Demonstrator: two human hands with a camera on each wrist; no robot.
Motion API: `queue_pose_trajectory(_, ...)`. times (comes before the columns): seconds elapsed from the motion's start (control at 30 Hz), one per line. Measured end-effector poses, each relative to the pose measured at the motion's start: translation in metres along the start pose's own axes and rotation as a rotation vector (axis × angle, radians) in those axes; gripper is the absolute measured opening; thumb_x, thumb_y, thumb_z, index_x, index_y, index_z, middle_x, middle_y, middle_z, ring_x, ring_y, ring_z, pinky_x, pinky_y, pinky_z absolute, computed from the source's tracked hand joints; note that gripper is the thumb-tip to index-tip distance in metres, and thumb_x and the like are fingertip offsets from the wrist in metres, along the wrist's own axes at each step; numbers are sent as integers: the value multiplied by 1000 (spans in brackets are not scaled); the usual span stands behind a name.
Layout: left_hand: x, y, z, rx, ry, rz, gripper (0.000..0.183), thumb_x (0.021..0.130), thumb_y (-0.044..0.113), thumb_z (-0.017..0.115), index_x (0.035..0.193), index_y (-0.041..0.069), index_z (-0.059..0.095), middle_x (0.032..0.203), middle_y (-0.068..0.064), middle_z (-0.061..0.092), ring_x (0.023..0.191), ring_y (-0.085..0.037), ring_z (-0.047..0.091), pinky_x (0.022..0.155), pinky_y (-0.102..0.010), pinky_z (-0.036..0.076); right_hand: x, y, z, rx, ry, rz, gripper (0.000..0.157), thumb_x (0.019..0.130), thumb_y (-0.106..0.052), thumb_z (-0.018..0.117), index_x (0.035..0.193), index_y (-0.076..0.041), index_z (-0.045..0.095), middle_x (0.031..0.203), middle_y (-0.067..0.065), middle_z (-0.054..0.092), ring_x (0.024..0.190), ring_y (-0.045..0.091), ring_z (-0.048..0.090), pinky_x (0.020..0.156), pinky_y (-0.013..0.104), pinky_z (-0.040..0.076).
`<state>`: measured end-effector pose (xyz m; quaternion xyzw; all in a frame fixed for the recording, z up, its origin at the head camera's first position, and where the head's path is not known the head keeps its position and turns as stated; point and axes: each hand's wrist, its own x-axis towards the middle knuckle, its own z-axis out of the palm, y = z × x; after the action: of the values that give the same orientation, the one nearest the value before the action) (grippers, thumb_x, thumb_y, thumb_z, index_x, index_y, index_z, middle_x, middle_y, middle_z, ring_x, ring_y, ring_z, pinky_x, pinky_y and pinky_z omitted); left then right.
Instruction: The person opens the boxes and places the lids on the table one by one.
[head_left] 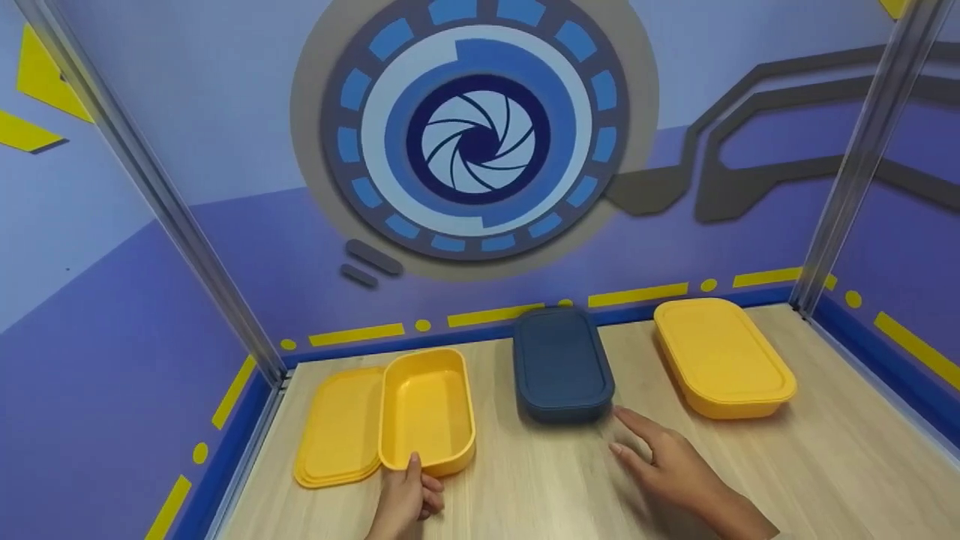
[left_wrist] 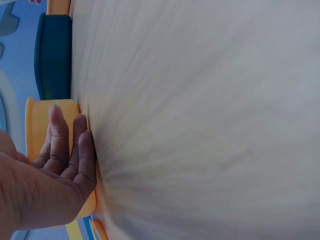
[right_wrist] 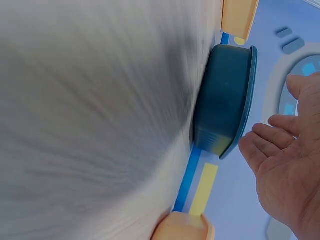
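A yellow lunch box [head_left: 427,409] stands uncovered in the head view, left of centre. Its yellow lid [head_left: 341,424] lies flat against its left side. My left hand [head_left: 407,491] grips the box's near edge, thumb over the rim and fingers at the outer front wall; the left wrist view shows those fingers [left_wrist: 59,132] low by the tabletop. A dark blue lunch box [head_left: 564,364] with its lid on stands in the middle. Beside its near right corner, my right hand [head_left: 671,461] is held with fingers extended, grasping nothing; whether a fingertip touches the box I cannot tell.
Another yellow lunch box [head_left: 724,352], lid on, stands at the right. All stand on a light wooden table [head_left: 540,480]. A printed blue and purple panel [head_left: 247,247] closes off the back, with metal posts [head_left: 847,172] at the corners and panels along both sides.
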<state>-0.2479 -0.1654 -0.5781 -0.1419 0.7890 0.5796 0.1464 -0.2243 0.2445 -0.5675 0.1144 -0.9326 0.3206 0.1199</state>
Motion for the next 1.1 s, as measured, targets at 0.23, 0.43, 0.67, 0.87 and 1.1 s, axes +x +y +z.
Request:
queue_pose_trajectory(0.23, 4, 2, 0, -7, 12, 57, 66, 110, 41, 20, 86, 2, 68, 65, -2, 73, 60, -13, 68, 56, -27, 52, 0, -2, -3, 28, -58, 81, 63, 94, -55, 60, 145, -18, 52, 145, 3, 57, 132, 23, 57, 107, 49, 47)
queue_pose_trajectory(0.43, 10, 9, 0, -64, 9, 12, 69, 110, 41, 17, 95, -2, 70, 71, -4, 75, 62, -13, 70, 57, -28, 55, 1, -3, -4, 22, -51, 60, 67, 94, -59, 57, 145, -15, 53, 145, 5, 58, 132, 25, 58, 107, 49, 47)
queue_pose_trajectory(0.67, 18, 17, -1, -133, -1, -85, 70, 110, 41, 14, 103, -2, 69, 78, -3, 76, 69, -13, 72, 62, -28, 57, 3, -4, -3, 22, -82, 85, 73, 92, -66, 52, 146, -17, 50, 146, 5, 57, 133, 26, 57, 107, 51, 46)
queue_pose_trajectory(0.87, 23, 22, -3, -194, -13, -113, 69, 110, 41, 14, 107, -3, 67, 85, -6, 76, 74, -15, 73, 67, -30, 58, 4, -4, -4, 25, -94, 97, 73, 92, -66, 53, 147, -18, 50, 146, 4, 56, 133, 26, 56, 108, 51, 45)
queue_pose_trajectory(1.1, 25, 22, -2, -245, -29, -115, 72, 109, 44, 11, 114, -5, 64, 88, -6, 77, 77, -16, 73, 72, -33, 59, 6, -6, -4, 25, -103, 93, 73, 93, -65, 53, 147, -16, 49, 147, 5, 56, 134, 27, 56, 108, 52, 45)
